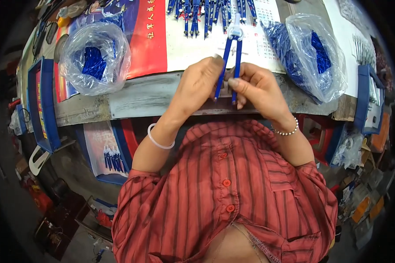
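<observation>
A blue drawing compass [236, 39] stands with its pale hinge end pointing away from me and its two legs spread slightly toward me. My left hand [199, 83] is closed, thumb and fingers pinching the left leg. On the other leg, the thumb and fingers of my right hand [260, 87] are closed near its lower part. Both leg tips stick out below my fingers, over the table's near edge. Beyond the hands, several similar blue compasses [208, 17] lie in a row on the printed sheet.
Clear plastic bags of blue parts stand at left [94, 63] and right [322, 52] on the table [140, 96]. Blue trays [43, 105] flank the table, the right-hand one [369, 98] holding metal pieces. Below at left, another blue bin [105, 149] contains finished-looking blue pieces.
</observation>
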Tool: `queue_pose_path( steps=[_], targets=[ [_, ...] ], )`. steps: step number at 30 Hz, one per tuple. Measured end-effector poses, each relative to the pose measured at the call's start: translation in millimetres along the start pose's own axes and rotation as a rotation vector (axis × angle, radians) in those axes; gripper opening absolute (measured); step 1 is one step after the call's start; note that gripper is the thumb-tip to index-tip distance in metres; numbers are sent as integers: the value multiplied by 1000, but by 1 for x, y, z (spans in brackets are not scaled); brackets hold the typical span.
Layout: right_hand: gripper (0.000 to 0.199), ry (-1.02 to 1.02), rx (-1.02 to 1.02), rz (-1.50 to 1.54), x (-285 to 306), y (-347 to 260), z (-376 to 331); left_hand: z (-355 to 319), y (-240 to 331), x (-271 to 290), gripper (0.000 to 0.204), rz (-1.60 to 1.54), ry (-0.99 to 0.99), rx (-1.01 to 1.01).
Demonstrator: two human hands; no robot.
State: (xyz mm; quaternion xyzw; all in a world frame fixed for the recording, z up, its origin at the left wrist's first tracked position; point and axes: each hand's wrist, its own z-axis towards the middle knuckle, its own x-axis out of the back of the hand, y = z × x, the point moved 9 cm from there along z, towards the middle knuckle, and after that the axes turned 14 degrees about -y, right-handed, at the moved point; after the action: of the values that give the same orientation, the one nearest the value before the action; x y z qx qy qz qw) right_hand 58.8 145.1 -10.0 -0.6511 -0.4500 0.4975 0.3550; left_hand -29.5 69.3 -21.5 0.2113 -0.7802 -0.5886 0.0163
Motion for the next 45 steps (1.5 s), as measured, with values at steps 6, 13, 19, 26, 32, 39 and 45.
queue_pose_path(
  steps=[6,13,19,26,32,39,45],
  targets=[
    [21,13,-82,-156,19,-5,17,-2,-10,-9,21,87,-176,34],
    [26,111,-122,-158,47,-1,42,7,-17,-5,13,229,-176,37],
    [25,93,-73,-202,45,-6,48,8,-22,-3,13,264,-152,107],
    [24,131,-70,-174,45,-4,44,9,-22,-2,13,295,-125,85],
    [23,119,-84,-238,49,-2,47,8,-17,-3,12,312,-73,53],
    [25,106,-33,-222,49,-7,48,8,-18,-2,13,329,-67,67],
    [26,83,-100,-230,51,-1,48,8,-18,-2,15,375,-63,59]
  ],
)
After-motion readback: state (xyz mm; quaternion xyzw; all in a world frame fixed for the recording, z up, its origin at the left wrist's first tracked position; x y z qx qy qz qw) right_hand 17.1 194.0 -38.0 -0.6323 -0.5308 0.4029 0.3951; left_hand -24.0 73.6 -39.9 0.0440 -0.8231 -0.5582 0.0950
